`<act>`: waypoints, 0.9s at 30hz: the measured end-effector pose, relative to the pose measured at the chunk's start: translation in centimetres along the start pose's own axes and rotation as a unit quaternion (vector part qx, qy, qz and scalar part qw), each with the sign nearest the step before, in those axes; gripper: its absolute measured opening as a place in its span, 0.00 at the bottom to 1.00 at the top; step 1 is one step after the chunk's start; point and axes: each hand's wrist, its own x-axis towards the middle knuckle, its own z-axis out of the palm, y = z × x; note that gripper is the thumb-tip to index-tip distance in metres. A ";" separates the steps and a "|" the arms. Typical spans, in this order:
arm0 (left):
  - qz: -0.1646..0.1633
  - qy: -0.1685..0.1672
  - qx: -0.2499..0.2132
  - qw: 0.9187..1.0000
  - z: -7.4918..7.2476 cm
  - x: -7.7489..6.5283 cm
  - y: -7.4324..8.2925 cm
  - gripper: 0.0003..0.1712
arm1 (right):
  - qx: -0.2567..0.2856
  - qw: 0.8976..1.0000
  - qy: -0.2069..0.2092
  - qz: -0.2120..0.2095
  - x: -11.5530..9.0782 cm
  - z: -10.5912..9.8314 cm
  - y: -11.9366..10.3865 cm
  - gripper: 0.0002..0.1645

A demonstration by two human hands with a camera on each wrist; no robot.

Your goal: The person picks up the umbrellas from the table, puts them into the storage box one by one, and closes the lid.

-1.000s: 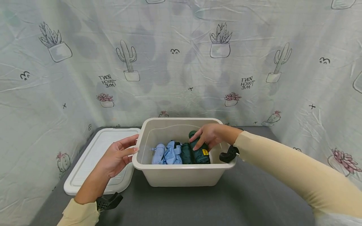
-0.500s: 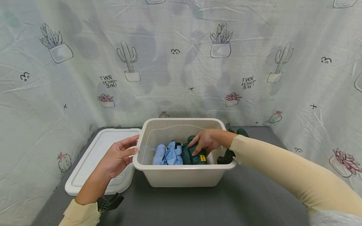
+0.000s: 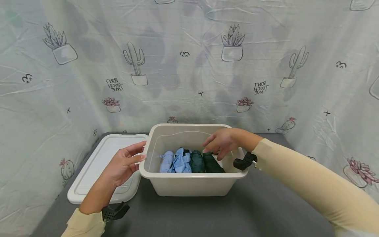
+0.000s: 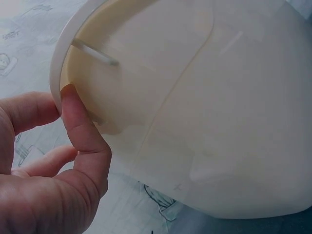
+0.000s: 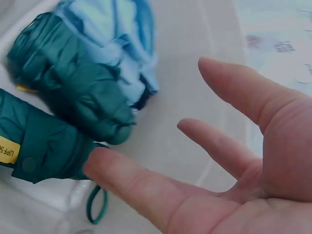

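Observation:
Finger and thumb of the left hand (image 3: 118,164) pinch the left rim of a cream plastic bin (image 3: 192,185). Inside lie folded umbrellas side by side: a light blue one (image 3: 166,161), a looser blue one (image 3: 182,162), a dark green one (image 3: 196,161) and another dark green umbrella (image 3: 214,165) farthest right. That last umbrella carries a yellow UPF label (image 5: 8,152) and a green wrist loop (image 5: 97,204). Just above its far end hovers the right hand (image 3: 223,141), fingers spread and holding nothing. One fingertip overlaps the umbrella's end in the right wrist view.
A white lid (image 3: 97,174) lies flat on the dark grey tabletop (image 3: 189,214), left of the bin. Behind the table hangs a pale curtain (image 3: 177,75) printed with cacti. The right forearm (image 3: 284,168) crosses over the bin's right rim.
The right hand has let go of the rightmost green umbrella and risen off it. That umbrella lies tilted now. A green thing behind the bin is now hidden by the forearm. The left hand stays put.

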 end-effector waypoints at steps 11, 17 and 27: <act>-0.001 0.004 0.001 1.000 0.1 0.0 0.3 0.31 | 0.052 0.996 -0.002 -0.076 -2.4 -0.9 1.3 0.32; -0.002 -0.006 -0.013 1.000 -0.2 0.0 0.1 0.30 | 0.069 0.991 0.005 -0.118 -3.2 -1.1 1.8 0.33; -0.014 0.005 -0.012 1.000 -0.2 0.2 0.1 0.32 | 0.081 0.979 0.021 -0.185 -4.8 -1.6 2.4 0.36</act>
